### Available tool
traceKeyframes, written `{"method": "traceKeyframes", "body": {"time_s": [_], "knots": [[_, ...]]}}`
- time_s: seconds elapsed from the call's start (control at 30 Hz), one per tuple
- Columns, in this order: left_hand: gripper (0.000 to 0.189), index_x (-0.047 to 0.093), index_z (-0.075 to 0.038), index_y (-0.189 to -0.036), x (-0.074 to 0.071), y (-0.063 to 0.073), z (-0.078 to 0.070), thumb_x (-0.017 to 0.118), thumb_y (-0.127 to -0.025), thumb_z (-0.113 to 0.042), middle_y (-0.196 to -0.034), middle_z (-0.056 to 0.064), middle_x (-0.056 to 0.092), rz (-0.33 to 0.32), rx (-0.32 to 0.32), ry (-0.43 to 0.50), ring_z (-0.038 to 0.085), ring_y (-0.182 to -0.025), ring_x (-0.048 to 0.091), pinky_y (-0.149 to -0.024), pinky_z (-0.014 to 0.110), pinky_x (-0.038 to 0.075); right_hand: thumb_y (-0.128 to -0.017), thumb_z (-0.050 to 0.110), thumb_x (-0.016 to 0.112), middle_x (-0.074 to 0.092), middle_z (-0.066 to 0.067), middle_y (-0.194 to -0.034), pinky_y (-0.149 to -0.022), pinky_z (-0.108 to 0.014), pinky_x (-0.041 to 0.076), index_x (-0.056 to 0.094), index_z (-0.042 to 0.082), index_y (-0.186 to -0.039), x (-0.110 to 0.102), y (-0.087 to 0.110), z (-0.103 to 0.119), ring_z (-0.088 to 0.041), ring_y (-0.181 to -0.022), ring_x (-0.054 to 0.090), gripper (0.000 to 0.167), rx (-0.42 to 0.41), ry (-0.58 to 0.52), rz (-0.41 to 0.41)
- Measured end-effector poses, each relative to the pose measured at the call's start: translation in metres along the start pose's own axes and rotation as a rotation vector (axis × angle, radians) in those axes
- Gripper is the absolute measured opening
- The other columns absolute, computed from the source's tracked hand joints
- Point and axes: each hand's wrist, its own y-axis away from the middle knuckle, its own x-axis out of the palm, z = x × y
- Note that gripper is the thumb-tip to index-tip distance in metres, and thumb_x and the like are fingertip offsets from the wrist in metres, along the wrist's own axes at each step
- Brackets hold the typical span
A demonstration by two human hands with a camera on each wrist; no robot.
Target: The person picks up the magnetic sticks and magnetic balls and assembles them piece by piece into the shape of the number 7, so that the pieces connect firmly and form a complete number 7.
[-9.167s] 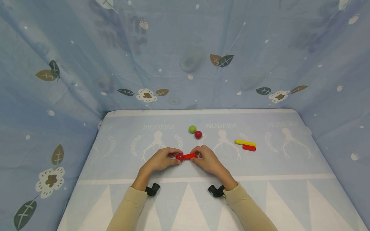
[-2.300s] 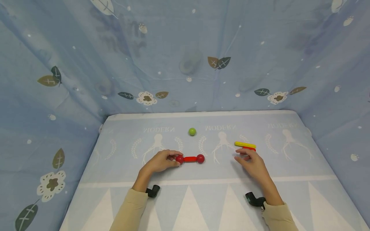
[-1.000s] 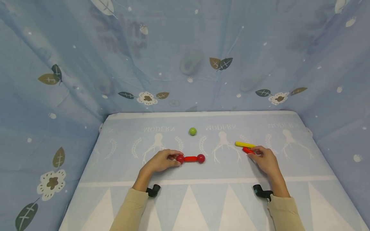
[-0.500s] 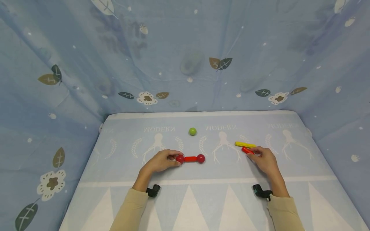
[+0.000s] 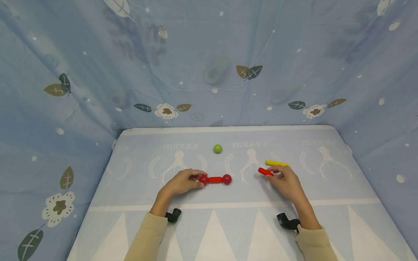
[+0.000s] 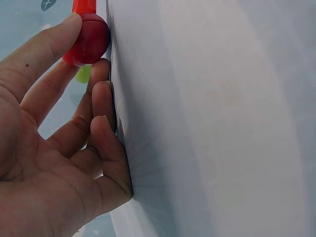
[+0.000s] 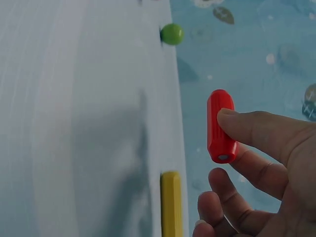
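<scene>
My left hand [image 5: 183, 182] pinches a dark red ball [image 6: 91, 39] between thumb and finger, its other fingers resting on the table. That ball is joined to one end of a short red rod [image 5: 215, 179] lying on the table. A second dark red ball [image 5: 226, 179] sits at the rod's other end. My right hand [image 5: 286, 182] pinches another short red rod [image 7: 220, 126] between thumb and fingers, raised off the table; a small grey disc shows in its end. Behind the right hand lies a longer yellow rod [image 5: 277, 163], partly covered by the fingers in the head view.
A green ball [image 5: 217, 148] stands alone toward the back of the table. The patterned tablecloth [image 5: 130, 192] meets a blue printed curtain [image 5: 209, 72] at the back and sides. Black camera mounts [image 5: 288, 221] sit at both wrists.
The right hand has picked up the red rod from beside the yellow rod and carried it left. Earlier, the second dark red ball went from beside the green ball to the first rod's end.
</scene>
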Motion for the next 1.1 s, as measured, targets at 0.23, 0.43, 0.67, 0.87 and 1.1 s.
{"method": "traceKeyframes", "body": {"time_s": [0.23, 0.43, 0.67, 0.87, 1.1], "knots": [[0.038, 0.072, -0.019, -0.124, 0.0, 0.0, 0.002, 0.08, -0.087, -0.023, -0.096, -0.004, 0.063, 0.002, -0.001, -0.01, 0.016, -0.089, 0.054, -0.077, 0.034, 0.045, -0.088, 0.01, 0.078, 0.063, -0.01, -0.111, -0.076, -0.041, 0.046, 0.074, 0.011, -0.108, 0.015, 0.007, 0.024, -0.027, -0.09, 0.056, 0.02, -0.054, -0.029, 0.022], [0.037, 0.072, -0.019, -0.123, 0.0, 0.0, 0.0, 0.079, -0.087, -0.022, -0.095, -0.005, 0.063, 0.0, 0.004, -0.012, 0.017, -0.088, 0.054, -0.077, 0.035, 0.046, -0.085, 0.009, 0.08, 0.062, -0.006, -0.106, -0.077, -0.04, 0.048, 0.075, 0.015, -0.105, 0.034, 0.011, 0.043, -0.023, -0.09, 0.056, 0.022, -0.121, -0.068, 0.063], [0.036, 0.072, -0.02, -0.123, 0.0, -0.001, 0.001, 0.079, -0.087, -0.021, -0.098, -0.006, 0.064, 0.003, 0.012, -0.02, 0.016, -0.09, 0.055, -0.08, 0.036, 0.046, -0.084, 0.008, 0.081, 0.06, 0.001, -0.102, -0.08, -0.043, 0.051, 0.075, 0.021, -0.104, 0.063, 0.014, 0.06, -0.021, -0.092, 0.057, 0.025, -0.213, -0.098, 0.157], [0.038, 0.071, -0.019, -0.124, 0.001, -0.001, 0.001, 0.079, -0.087, -0.022, -0.097, -0.004, 0.064, 0.008, 0.013, -0.032, 0.017, -0.09, 0.055, -0.079, 0.036, 0.046, -0.084, 0.012, 0.082, 0.058, 0.005, -0.101, -0.081, -0.04, 0.05, 0.074, 0.023, -0.106, 0.084, 0.017, 0.07, -0.02, -0.092, 0.056, 0.026, -0.276, -0.123, 0.223], [0.037, 0.072, -0.02, -0.123, 0.0, -0.001, 0.002, 0.079, -0.088, -0.023, -0.098, -0.005, 0.064, 0.006, 0.002, -0.029, 0.016, -0.091, 0.056, -0.081, 0.037, 0.047, -0.085, 0.012, 0.081, 0.054, 0.008, -0.095, -0.075, -0.033, 0.047, 0.072, 0.026, -0.103, 0.105, 0.019, 0.076, -0.019, -0.087, 0.053, 0.024, -0.308, -0.112, 0.295]]}}
